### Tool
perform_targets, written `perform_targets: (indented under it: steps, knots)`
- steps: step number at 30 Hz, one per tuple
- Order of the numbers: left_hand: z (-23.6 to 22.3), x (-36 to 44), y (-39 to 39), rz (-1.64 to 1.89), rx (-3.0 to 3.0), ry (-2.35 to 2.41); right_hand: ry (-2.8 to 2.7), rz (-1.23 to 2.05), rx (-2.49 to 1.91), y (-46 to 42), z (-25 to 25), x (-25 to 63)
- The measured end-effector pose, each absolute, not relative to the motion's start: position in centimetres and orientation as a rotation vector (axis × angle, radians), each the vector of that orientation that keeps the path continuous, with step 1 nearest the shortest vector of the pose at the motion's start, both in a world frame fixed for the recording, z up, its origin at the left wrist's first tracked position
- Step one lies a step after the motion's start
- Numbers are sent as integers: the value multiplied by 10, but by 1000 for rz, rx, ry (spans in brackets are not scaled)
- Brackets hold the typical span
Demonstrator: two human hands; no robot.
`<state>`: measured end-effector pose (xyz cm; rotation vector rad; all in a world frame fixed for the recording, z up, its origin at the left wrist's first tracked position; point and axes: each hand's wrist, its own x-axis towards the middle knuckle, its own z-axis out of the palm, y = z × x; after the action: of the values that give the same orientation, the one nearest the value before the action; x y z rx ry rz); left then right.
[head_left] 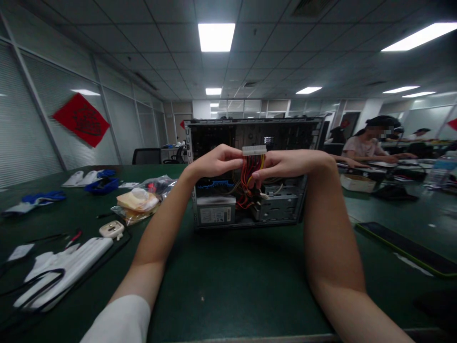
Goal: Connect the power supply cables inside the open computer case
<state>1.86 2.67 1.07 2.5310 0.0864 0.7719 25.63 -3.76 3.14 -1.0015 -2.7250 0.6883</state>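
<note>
In front of me an open computer case (303, 209) stands on the green table, its inside facing me. A wide white power connector (254, 150) is raised before it, with a bundle of red, orange, yellow and black wires (250, 174) hanging below. My left hand (217, 159) pinches the bundle's left side just under the connector. Thumb and fingers of my right hand (285, 164) close on the wires from the right. Behind them, the wires run down to the lower part of the case, where a silver power supply (216, 212) sits at the left.
Left on the table (228, 286) lie a white power strip (67, 271), black cables, a plastic bag with a yellowish item (139, 202) and blue-and-white gloves (44, 196). At right are a long black-and-green strip (407, 245), a small box (357, 182) and a seated co-worker (367, 145).
</note>
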Motion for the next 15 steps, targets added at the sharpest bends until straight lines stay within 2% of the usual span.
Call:
perform_targets:
  steps: [8,15]
  knots:
    - [10,24,27,932,2556,99,-2659,656,-1082,-33,31,260]
    - [14,19,21,868,2571,104,-2668,662,-1085,-34,33,264]
